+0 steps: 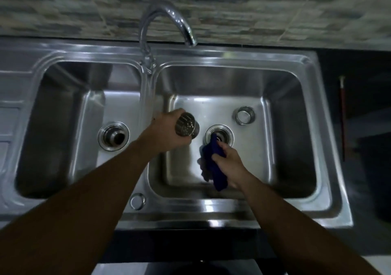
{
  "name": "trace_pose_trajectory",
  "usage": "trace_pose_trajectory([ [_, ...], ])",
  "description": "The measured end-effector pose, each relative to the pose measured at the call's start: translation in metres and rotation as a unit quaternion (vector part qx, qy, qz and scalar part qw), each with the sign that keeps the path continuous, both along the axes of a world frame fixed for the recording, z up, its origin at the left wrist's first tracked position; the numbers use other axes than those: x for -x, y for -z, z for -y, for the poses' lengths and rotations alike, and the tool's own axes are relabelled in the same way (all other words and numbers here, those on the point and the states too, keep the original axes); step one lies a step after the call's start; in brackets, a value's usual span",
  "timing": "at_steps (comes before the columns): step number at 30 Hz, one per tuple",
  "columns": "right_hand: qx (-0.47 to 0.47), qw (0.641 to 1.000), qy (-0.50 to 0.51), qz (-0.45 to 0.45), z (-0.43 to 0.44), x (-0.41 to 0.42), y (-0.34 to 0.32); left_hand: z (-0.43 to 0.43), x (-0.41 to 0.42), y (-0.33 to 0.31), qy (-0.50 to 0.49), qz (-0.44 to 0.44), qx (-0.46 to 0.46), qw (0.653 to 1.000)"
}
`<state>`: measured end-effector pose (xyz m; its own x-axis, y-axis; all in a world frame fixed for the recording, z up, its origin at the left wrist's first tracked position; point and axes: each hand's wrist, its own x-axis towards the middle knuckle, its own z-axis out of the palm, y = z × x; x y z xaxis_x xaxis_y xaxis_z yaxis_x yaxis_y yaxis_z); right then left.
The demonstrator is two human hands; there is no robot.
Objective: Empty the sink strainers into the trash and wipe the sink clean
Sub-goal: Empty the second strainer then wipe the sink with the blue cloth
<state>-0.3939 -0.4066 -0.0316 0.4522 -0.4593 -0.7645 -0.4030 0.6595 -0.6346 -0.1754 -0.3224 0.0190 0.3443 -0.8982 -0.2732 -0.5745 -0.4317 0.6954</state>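
Bare forearms (84, 200) are reaching over the double steel sink (211, 210). The left hand (166, 134) is grasping a perforated strainer (187, 126), holding it above the right basin (285, 131). The right hand (229, 161) is gripping a dark blue cloth (212, 158), its tip poking into the drain (228, 132); a second strainer (245, 115) is lying behind.

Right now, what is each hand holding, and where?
The left hand grips the metal strainer round its side, perforated base showing. The right hand grips the blue cloth near its middle, one end at the right drain.
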Motion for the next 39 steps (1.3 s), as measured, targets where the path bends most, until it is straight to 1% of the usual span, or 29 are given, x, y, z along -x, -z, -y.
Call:
trace_pose_trajectory([
  [1,-0.012,0.999,0.032,0.016,0.0,-0.001,-0.005,-0.002,0.008,0.0,0.001,-0.022,0.002,1.0],
  [4,-0.032,0.995,0.054,0.081,0.001,-0.003,-0.023,-0.003,0.024,0.006,0.003,-0.091,-0.013,0.996],
  [7,-0.061,0.988,0.048,0.133,-0.009,-0.003,-0.039,0.0,0.029,0.011,-0.046,-0.111,-0.006,0.993],
  [10,-0.061,0.987,0.051,0.139,-0.02,0.003,-0.041,0.002,0.027,0.013,-0.098,-0.151,-0.02,0.984],
  [13,-0.059,0.986,0.085,0.129,-0.016,0.003,-0.041,0.001,0.038,0.012,-0.084,-0.186,-0.059,0.977],
  [15,-0.052,0.986,0.101,0.12,-0.013,0.001,-0.043,0.001,0.046,0.011,-0.085,-0.185,-0.06,0.977],
  [17,-0.038,0.99,0.082,0.111,-0.015,0.003,-0.047,0.005,0.044,0.013,-0.103,-0.168,-0.045,0.979],
  [19,0.008,0.995,0.036,0.094,-0.021,0.013,-0.052,0.011,0.036,0.016,-0.118,-0.148,-0.052,0.981],
  [20,0.061,0.995,-0.002,0.076,-0.023,0.02,-0.055,0.014,0.032,0.018,-0.119,-0.142,-0.06,0.981],
  [21,0.135,0.988,-0.053,0.051,-0.023,0.029,-0.057,0.017,0.029,0.022,-0.114,-0.134,-0.068,0.982],
  [23,0.288,0.944,-0.159,-0.008,-0.022,0.048,-0.062,0.022,0.025,0.027,-0.103,-0.093,-0.089,0.986],
  [24,0.343,0.918,-0.195,-0.035,-0.021,0.058,-0.065,0.024,0.024,0.031,-0.105,-0.074,-0.099,0.987],
  [27,0.46,0.85,-0.235,-0.103,-0.018,0.093,-0.068,0.028,0.021,0.047,-0.123,-0.042,-0.116,0.985],
  [29,0.506,0.823,-0.218,-0.137,-0.022,0.115,-0.063,0.034,0.019,0.058,-0.13,-0.02,-0.128,0.983],
  [32,0.522,0.823,-0.141,-0.176,-0.03,0.128,-0.055,0.05,0.019,0.073,-0.118,-0.005,-0.13,0.984],
  [33,0.531,0.818,-0.129,-0.182,-0.032,0.129,-0.052,0.056,0.02,0.078,-0.113,-0.001,-0.122,0.986],
  [36,0.559,0.796,-0.131,-0.193,-0.035,0.13,-0.048,0.076,0.02,0.09,-0.105,0.019,-0.108,0.988],
  [39,0.568,0.788,-0.128,-0.201,-0.035,0.131,-0.047,0.092,0.021,0.101,-0.101,0.028,-0.097,0.99],
])
